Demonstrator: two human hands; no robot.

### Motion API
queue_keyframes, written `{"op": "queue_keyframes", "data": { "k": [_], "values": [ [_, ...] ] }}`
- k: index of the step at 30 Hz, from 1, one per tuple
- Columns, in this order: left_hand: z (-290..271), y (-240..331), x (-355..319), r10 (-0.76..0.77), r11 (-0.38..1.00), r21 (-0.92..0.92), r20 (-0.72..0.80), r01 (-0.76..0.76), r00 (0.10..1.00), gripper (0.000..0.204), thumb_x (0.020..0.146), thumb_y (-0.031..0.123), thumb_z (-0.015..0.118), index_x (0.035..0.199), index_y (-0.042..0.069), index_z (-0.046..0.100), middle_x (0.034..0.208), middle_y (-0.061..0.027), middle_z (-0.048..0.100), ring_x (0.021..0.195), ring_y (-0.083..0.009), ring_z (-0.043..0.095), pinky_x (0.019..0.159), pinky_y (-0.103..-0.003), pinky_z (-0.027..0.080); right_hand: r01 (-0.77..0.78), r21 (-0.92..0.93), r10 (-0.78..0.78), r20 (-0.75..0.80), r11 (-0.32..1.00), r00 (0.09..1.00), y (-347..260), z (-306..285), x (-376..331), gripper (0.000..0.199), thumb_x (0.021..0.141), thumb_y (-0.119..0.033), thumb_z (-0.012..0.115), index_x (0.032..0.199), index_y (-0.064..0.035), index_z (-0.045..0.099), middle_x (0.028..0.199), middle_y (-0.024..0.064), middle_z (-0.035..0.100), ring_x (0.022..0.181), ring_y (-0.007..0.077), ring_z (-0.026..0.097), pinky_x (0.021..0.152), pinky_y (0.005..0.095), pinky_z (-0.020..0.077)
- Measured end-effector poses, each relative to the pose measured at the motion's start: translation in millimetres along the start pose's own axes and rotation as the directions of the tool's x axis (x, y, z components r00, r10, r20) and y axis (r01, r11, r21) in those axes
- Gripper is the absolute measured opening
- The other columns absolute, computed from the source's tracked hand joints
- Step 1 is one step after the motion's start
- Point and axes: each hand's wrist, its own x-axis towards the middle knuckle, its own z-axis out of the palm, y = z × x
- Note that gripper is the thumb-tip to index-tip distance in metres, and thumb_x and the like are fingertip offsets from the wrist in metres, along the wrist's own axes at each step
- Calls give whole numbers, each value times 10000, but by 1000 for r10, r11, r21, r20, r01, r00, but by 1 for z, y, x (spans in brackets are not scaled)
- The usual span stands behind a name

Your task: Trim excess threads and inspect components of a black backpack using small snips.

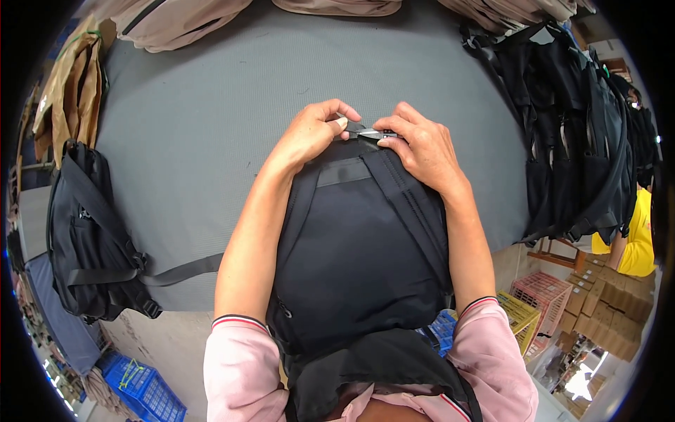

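A black backpack (pixel 358 246) lies in front of me on the grey table, its top end pointing away and its shoulder straps running down both sides. At that top end my right hand (pixel 425 144) grips a pair of small silver thread snips (pixel 369 133), blades pointing left. My left hand (pixel 316 133) pinches the backpack's top edge beside the blade tips, thumb and fingers close together. Whether a thread lies between the blades is too small to tell.
Another black backpack (pixel 88 232) sits at the table's left edge, its strap trailing across the grey tabletop (pixel 211 91). Several black backpacks (pixel 562 133) stand along the right edge. Beige bags (pixel 179 24) line the far side. A blue crate (pixel 144 387) is on the floor; a yellow-sleeved person (pixel 636 235) is at right.
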Motion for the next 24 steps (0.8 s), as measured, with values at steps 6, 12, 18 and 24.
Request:
{"op": "queue_keyframes", "data": {
  "k": [6, 12, 18, 24],
  "values": [
    [-3, 1, -2, -18, 1000, 7, -15, 18, 1000, 174, 896, 81, 510, 1021, 42, 624, 815, -6, 589, 775, -71, 517, 733, -205, 406, -80, 135, 100, -149, 988, 984, -3, 6, -3, 134, 767, -92, 663, 901, -108, 660, 826, 13, 561, 702, 241, 602, 608, 373, 460],
    [-7, -5, -7, 53, 994, -99, -17, -54, 998, 251, 839, 85, 589, 1078, 38, 646, 920, -53, 637, 817, -90, 563, 750, -210, 436, -157, 282, 187, -81, 946, 979, -5, 6, 2, 143, 765, -98, 677, 906, -85, 659, 849, 34, 580, 757, 223, 605, 673, 351, 472],
    [-18, -2, -11, 80, 996, 35, 53, -82, 995, 272, 830, 140, 623, 1076, 28, 655, 882, -68, 676, 808, -120, 612, 725, -243, 479, -334, 340, 307, 133, 879, 942, -3, 12, 5, 178, 776, -77, 683, 951, -52, 664, 873, 84, 654, 771, 247, 619, 735, 340, 471],
    [-8, 1, -1, 112, 981, -163, 32, -105, 993, 221, 875, 265, 653, 913, 48, 645, 848, -59, 665, 750, -107, 613, 716, -241, 500, -435, 598, 332, 281, 673, 900, 1, 11, 3, 167, 829, -50, 632, 982, 10, 660, 854, 53, 673, 771, 138, 601, 737, 284, 467]
  ]
}}
